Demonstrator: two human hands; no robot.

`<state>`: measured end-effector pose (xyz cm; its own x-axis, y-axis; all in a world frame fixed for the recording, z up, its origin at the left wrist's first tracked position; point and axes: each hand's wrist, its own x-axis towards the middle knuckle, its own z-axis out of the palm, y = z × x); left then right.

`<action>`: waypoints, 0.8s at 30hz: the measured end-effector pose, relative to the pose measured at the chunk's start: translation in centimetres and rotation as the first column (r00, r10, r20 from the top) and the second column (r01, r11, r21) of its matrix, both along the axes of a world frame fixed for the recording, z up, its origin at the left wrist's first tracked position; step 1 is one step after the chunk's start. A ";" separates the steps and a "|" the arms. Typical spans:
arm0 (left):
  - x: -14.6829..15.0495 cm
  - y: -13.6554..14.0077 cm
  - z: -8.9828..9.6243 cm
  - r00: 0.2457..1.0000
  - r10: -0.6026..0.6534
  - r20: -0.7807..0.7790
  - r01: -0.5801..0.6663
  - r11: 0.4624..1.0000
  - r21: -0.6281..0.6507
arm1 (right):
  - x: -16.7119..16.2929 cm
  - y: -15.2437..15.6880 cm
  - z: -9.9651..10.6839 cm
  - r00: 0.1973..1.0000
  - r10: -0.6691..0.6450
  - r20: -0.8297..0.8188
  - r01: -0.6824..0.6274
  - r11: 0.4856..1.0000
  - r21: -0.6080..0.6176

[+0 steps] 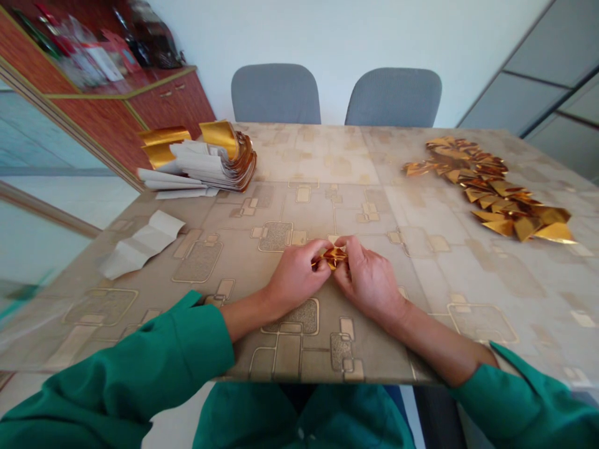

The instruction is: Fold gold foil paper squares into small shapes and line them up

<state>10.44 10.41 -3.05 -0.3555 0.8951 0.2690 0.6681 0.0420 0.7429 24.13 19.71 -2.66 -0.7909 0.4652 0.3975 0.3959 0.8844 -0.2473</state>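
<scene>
A small piece of folded gold foil paper is pinched between both my hands, just above the patterned tablecloth near the front middle of the table. My left hand grips its left end with thumb and fingers. On the other end, my right hand closes with the thumb on top. Much of the foil piece is hidden by my fingers. Folded gold pieces lie in a curved, overlapping row at the right. At the back left rests a stack of gold-and-white paper sheets, curled at the edges.
A creased whitish sheet lies on the left of the table. Two grey chairs stand behind the far edge. A red-brown cabinet with bottles and bags is at the back left, beside a glass panel.
</scene>
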 end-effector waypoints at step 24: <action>0.1 -0.1 -0.2 0.995 -0.018 -0.103 0.016 1.000 -0.020 | -0.2 0.3 0.5 0.972 -0.141 0.187 0.155 0.986 -0.060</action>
<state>10.51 10.31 -3.26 -0.3116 0.9062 0.2859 0.7418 0.0440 0.6692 23.90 19.97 -2.12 -0.7668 0.6052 0.2139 0.5654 0.7946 -0.2213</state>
